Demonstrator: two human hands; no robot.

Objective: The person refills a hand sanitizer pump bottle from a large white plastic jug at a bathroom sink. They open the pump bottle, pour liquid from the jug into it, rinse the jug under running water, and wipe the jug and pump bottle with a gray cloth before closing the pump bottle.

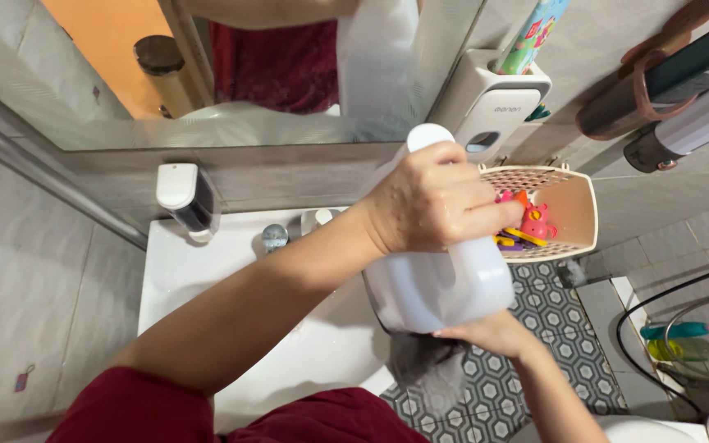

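Over the white washbasin (pixel 207 271), going from the left, a soap dispenser (pixel 182 197) sits on the tiled wall above the basin's corner, and a chrome tap (pixel 275 236) stands at its back edge under the mirror (pixel 231 74). Next comes the person's left hand (pixel 432 201), reaching across, fingers clenched around the neck of a large white plastic bottle (pixel 445 283) just under its white cap. That bottle hangs tilted at the basin's right edge, its body low and its top toward the wall. Beneath it the right hand (pixel 490 332) cups the base and also pinches a grey cloth (pixel 432 369) that dangles over the patterned floor. Further right, a cream basket (pixel 580 209) of bright toys hangs on the wall, below a white holder with a tube in it. By my reckoning the bottle is only in hand and steadied; I see nothing poured or wiped yet.
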